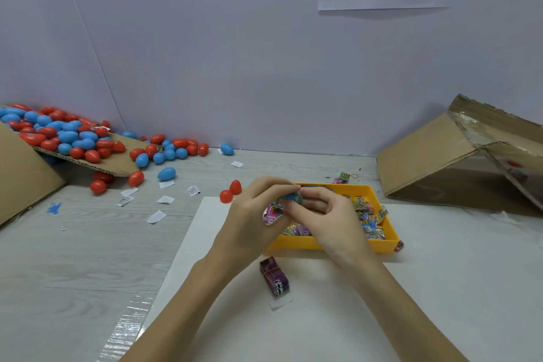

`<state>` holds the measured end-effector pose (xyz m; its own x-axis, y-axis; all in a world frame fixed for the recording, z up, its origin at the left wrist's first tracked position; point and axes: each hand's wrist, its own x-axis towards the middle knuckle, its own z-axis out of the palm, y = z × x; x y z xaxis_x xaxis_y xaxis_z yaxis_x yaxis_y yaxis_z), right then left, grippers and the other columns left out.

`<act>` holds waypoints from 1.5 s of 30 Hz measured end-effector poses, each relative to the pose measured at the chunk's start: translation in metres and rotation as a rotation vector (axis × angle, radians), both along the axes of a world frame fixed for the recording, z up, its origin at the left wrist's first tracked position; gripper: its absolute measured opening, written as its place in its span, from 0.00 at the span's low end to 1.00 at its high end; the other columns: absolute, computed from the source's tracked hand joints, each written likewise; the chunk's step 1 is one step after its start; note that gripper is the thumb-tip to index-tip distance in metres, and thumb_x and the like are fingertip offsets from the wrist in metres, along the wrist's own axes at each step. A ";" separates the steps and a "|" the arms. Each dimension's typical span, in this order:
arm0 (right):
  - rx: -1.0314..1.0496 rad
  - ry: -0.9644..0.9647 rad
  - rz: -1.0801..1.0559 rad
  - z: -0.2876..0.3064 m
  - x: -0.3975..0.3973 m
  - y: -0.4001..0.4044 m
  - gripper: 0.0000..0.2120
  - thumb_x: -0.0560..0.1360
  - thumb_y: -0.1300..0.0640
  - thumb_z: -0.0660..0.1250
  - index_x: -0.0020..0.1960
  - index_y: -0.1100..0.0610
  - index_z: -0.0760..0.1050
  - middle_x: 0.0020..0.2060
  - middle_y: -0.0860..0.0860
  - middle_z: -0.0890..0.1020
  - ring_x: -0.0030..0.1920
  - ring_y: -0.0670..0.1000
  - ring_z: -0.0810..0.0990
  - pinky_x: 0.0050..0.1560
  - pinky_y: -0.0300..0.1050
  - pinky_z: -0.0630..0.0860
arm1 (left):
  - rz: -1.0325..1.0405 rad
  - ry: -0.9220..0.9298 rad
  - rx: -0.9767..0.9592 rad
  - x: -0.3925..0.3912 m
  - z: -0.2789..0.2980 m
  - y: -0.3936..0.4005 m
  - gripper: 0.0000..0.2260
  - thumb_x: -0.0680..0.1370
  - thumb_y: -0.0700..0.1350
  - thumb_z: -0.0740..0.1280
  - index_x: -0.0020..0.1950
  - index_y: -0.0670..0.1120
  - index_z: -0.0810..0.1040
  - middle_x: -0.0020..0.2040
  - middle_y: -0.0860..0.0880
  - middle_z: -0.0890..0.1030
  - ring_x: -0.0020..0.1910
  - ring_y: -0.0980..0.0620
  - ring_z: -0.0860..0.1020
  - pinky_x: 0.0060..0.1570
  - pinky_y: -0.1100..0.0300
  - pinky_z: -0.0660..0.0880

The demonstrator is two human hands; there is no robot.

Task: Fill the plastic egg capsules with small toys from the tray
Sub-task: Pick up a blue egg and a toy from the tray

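Now, mid-frame, my left hand [252, 214] and right hand [326, 214] both pinch a blue egg capsule [291, 199]; light, slick shell, so I grip its seam.

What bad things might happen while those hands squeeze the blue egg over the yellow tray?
1. The blue egg, pinched between the left hand and right hand, might slip and drop into the yellow tray.
2. The colourful packet sticking out under the left hand might get caught as the egg closes.
3. The two red eggs nearby might roll away if bumped.
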<state>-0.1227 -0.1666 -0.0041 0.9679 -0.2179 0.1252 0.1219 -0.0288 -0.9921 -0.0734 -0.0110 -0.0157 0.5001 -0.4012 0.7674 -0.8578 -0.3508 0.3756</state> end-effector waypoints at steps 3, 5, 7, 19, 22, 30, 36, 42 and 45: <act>0.014 -0.021 -0.021 0.000 -0.001 0.002 0.11 0.72 0.56 0.79 0.53 0.50 0.82 0.45 0.45 0.88 0.48 0.41 0.86 0.44 0.33 0.80 | 0.062 -0.040 -0.013 -0.002 0.001 -0.001 0.17 0.71 0.31 0.78 0.59 0.39 0.85 0.55 0.45 0.84 0.55 0.49 0.82 0.57 0.64 0.78; 0.037 -0.050 -0.046 -0.001 -0.002 0.005 0.12 0.72 0.57 0.79 0.54 0.53 0.83 0.45 0.46 0.88 0.48 0.42 0.86 0.44 0.33 0.80 | 0.103 -0.076 -0.011 -0.005 0.002 -0.002 0.17 0.70 0.32 0.79 0.58 0.38 0.85 0.54 0.44 0.84 0.53 0.49 0.82 0.56 0.65 0.78; 0.067 -0.079 -0.068 -0.003 -0.002 0.009 0.12 0.72 0.58 0.79 0.54 0.55 0.83 0.45 0.46 0.88 0.48 0.43 0.87 0.44 0.34 0.80 | 0.123 -0.111 -0.003 -0.006 0.001 -0.003 0.17 0.70 0.32 0.79 0.57 0.38 0.85 0.52 0.44 0.84 0.52 0.50 0.81 0.56 0.68 0.76; 0.092 -0.032 0.034 -0.006 0.002 0.006 0.16 0.76 0.59 0.75 0.63 0.54 0.79 0.49 0.51 0.88 0.52 0.48 0.87 0.53 0.42 0.83 | 0.012 0.066 -0.059 0.002 -0.002 -0.001 0.24 0.74 0.35 0.75 0.69 0.44 0.76 0.65 0.49 0.77 0.65 0.54 0.77 0.63 0.63 0.76; 0.085 -0.058 0.025 -0.008 0.002 0.002 0.18 0.76 0.64 0.75 0.63 0.53 0.78 0.51 0.50 0.88 0.54 0.47 0.86 0.53 0.42 0.83 | -0.056 0.354 -0.144 0.002 -0.003 0.000 0.24 0.75 0.41 0.72 0.70 0.51 0.73 0.65 0.54 0.76 0.63 0.52 0.78 0.59 0.61 0.78; 0.289 -0.003 0.126 -0.007 0.007 -0.004 0.12 0.83 0.58 0.66 0.65 0.54 0.80 0.54 0.52 0.87 0.56 0.53 0.86 0.58 0.49 0.83 | -0.027 0.189 -0.081 0.008 -0.002 0.007 0.18 0.77 0.35 0.75 0.65 0.45 0.83 0.56 0.50 0.82 0.56 0.53 0.81 0.57 0.62 0.78; 0.339 -0.042 0.008 -0.012 0.009 -0.009 0.11 0.78 0.59 0.72 0.59 0.60 0.82 0.50 0.57 0.88 0.54 0.55 0.87 0.53 0.43 0.83 | -0.157 0.313 -0.171 0.003 -0.001 0.002 0.21 0.78 0.35 0.74 0.70 0.45 0.79 0.60 0.52 0.83 0.60 0.52 0.83 0.59 0.60 0.80; 0.485 0.006 0.032 -0.010 0.005 -0.004 0.12 0.76 0.62 0.73 0.58 0.62 0.82 0.49 0.59 0.88 0.52 0.56 0.88 0.49 0.43 0.84 | -0.044 0.223 -0.208 0.001 -0.005 -0.004 0.15 0.75 0.38 0.77 0.61 0.44 0.85 0.57 0.51 0.84 0.57 0.52 0.83 0.57 0.57 0.81; 0.431 -0.004 -0.005 -0.011 0.003 -0.003 0.10 0.79 0.63 0.70 0.60 0.62 0.83 0.50 0.56 0.88 0.52 0.56 0.88 0.48 0.45 0.85 | -0.027 0.181 -0.174 0.002 -0.006 -0.003 0.16 0.75 0.36 0.77 0.62 0.44 0.85 0.58 0.51 0.84 0.59 0.56 0.82 0.58 0.63 0.78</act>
<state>-0.1193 -0.1699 -0.0149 0.9665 -0.2554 0.0254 0.1264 0.3876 -0.9131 -0.0717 -0.0143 -0.0213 0.6262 -0.2859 0.7253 -0.7795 -0.2453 0.5763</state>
